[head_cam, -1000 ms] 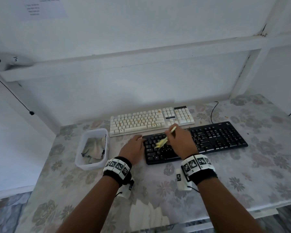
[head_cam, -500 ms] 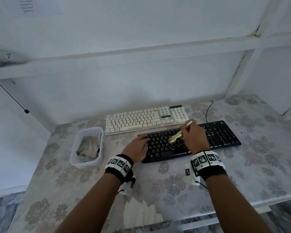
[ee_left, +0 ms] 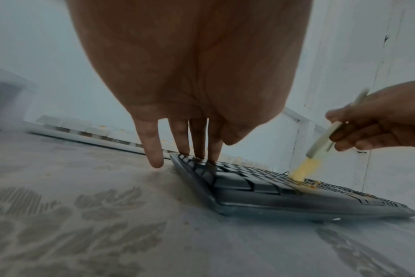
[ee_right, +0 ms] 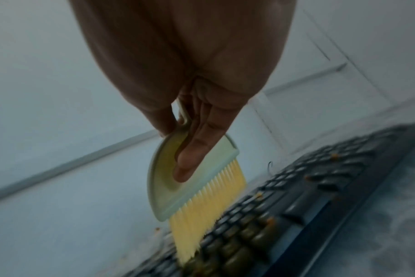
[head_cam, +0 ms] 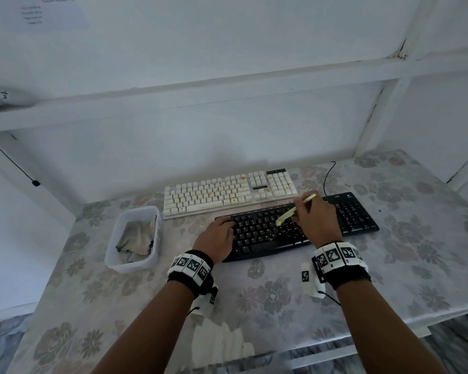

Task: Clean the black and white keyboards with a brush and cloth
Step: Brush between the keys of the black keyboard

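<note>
Black keyboard (head_cam: 295, 228): flat, low-profile, dark plastic, lying on the table (head_cam: 430, 238) at a slight angle, nearest the person; orange-brown crumbs sit among its keys. Brush (ee_right: 194, 180): pale green plastic, half-round body with a thin handle and a straight row of stiff yellow bristles; the bristle tips touch the keys near the middle of the black keyboard. Right hand (head_cam: 315, 220): clasps the brush, thumb and fingers wrapped on the handle, one finger laid along the recessed face of the body. Left hand (head_cam: 216, 238): fingers straight, holding nothing, fingertips resting on the left end of the black keyboard, the little finger reaching down past its edge. White keyboard (head_cam: 229, 194): cream keycaps speckled with orange crumbs, lying just behind the black one, parallel to the wall. Container (head_cam: 131, 264): translucent plastic tub, rectangular with rounded corners, left of both keyboards; holds a crumpled grey-beige cloth (head_cam: 135, 238). Table covering: smooth sheet printed with faded grey flowers. Both wrists carry black bands with square black-and-white markers.
</note>
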